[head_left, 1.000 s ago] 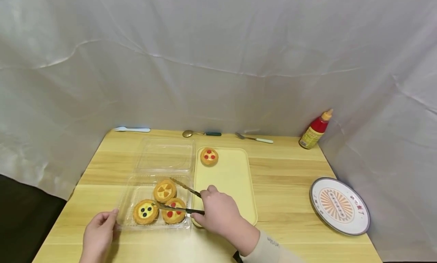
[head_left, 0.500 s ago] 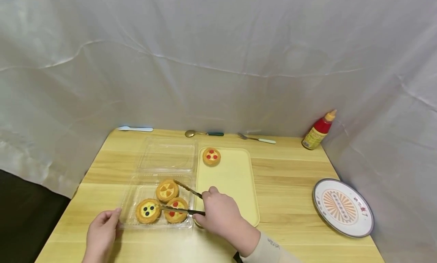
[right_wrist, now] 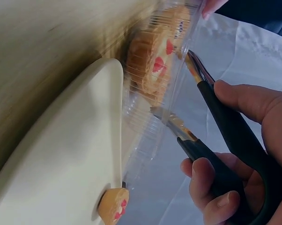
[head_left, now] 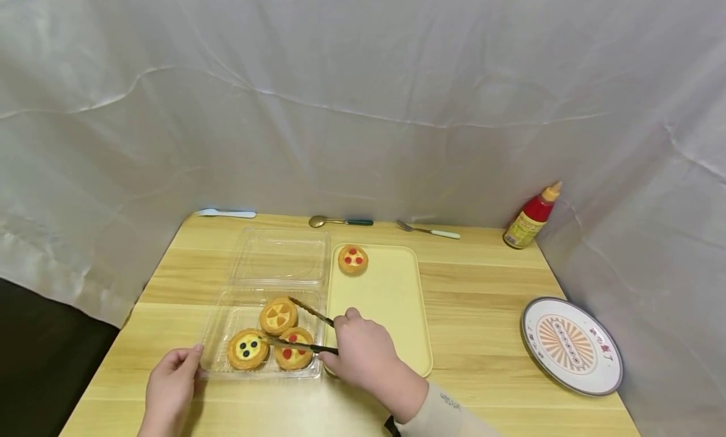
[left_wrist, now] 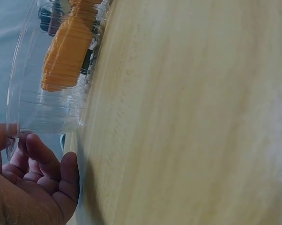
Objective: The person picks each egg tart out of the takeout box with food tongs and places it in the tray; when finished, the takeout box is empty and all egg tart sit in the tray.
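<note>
My left hand [head_left: 172, 383] pinches the rim of a clear plastic clamshell box [left_wrist: 47, 112] at its near left corner. Its lid [head_left: 280, 257] lies folded back. Three tarts sit close together inside: an orange-topped one [head_left: 278, 316], one with dark berries [head_left: 244, 355] and one with red dots [head_left: 288, 356]. Black-handled tongs [right_wrist: 230, 126] are gripped in my right hand [head_left: 365, 349], their arms spread. One tip is at the orange-topped tart's far right edge; the other reaches across the red-dotted tart towards the berry tart.
Right of the box lies a pale yellow tray [head_left: 391, 298] bearing a red-dotted tart [head_left: 353, 260]. A light blue fork [head_left: 227, 214], a spoon [head_left: 340, 221] and a white-handled fork [head_left: 428, 230] line the back edge. A sauce bottle [head_left: 531, 217] and a plate [head_left: 571, 347] are on the right.
The head view has shifted slightly, moving the scene a little to the right. Both hands, the tongs and the tarts stay nearly as they were.
</note>
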Demonstrator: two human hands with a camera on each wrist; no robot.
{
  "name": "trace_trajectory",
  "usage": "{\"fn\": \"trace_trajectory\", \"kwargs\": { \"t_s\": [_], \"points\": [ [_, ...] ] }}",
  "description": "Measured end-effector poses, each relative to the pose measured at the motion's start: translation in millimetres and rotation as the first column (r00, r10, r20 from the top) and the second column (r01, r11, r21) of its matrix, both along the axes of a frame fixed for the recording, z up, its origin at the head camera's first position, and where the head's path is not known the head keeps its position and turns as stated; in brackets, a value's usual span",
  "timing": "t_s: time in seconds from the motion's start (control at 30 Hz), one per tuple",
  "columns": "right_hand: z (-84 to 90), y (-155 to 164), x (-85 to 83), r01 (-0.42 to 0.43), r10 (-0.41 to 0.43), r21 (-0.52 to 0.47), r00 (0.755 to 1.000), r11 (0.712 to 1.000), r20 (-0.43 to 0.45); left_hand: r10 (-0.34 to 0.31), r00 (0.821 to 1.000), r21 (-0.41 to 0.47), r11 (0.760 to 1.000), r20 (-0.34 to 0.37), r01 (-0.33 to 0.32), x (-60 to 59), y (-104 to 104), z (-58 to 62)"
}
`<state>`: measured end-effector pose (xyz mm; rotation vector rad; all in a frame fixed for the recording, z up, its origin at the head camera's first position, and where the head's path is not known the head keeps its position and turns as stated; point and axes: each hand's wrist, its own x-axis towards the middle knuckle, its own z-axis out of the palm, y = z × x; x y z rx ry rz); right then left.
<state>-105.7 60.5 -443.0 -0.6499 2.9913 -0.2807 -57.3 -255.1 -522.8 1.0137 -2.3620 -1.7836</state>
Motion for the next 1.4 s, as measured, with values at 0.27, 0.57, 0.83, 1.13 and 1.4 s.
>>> {"fn": "trace_trajectory", "kwargs": {
  "t_s": [0.27, 0.57, 0.83, 1.13, 1.4],
  "points": [
    [-0.5, -5.2, -0.6, 0.003, -0.003, 0.027, 1.000, 1.000, -0.004, -0.020, 1.000, 0.006, 1.000, 0.008, 0.020, -1.5, -2.2, 2.0],
    [-2.9, -7.5, -0.3, -0.007, 0.011, 0.064, 0.998, 0.998, -0.057, -0.043, 0.999, -0.001, 0.999, 0.008, 0.043, -2.3, -1.5, 4.7],
    [-6.6, -7.6, -0.7, -0.022, 0.030, 0.089, 0.995, 0.996, -0.095, -0.040, 0.999, -0.004, 0.999, 0.016, 0.040, -1.5, -1.1, 4.3],
    [-5.7, -4.6, 0.3, -0.012, 0.019, 0.088, 0.997, 0.996, -0.079, -0.037, 0.999, 0.008, 0.999, 0.006, 0.037, -0.5, 0.2, 5.3],
    [-2.0, -1.4, 1.3, -0.013, 0.018, 0.063, 0.996, 0.998, -0.083, -0.032, 0.999, 0.013, 0.999, 0.011, 0.032, -0.1, -0.1, 4.2]
  ]
}}
